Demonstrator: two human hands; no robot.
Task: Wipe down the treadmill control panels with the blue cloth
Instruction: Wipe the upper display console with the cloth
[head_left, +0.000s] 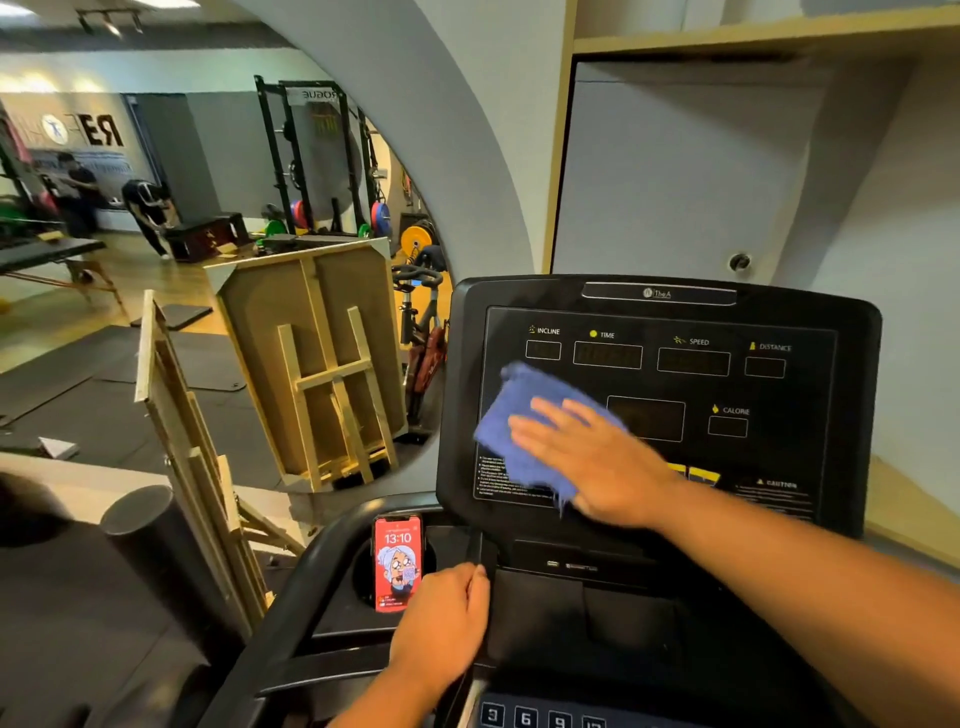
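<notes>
The black treadmill control panel stands upright ahead of me, its displays dark under labels for incline, time, speed, distance and calorie. My right hand lies flat with straight fingers on the blue cloth, pressing it against the panel's lower left area. The cloth covers part of the printed text there. My left hand grips the black handlebar upright at the console's lower left.
A phone with a lit red screen stands in the left cup holder. Numbered buttons show at the bottom edge. To the left are a wooden easel, a large arched mirror and a black cylinder.
</notes>
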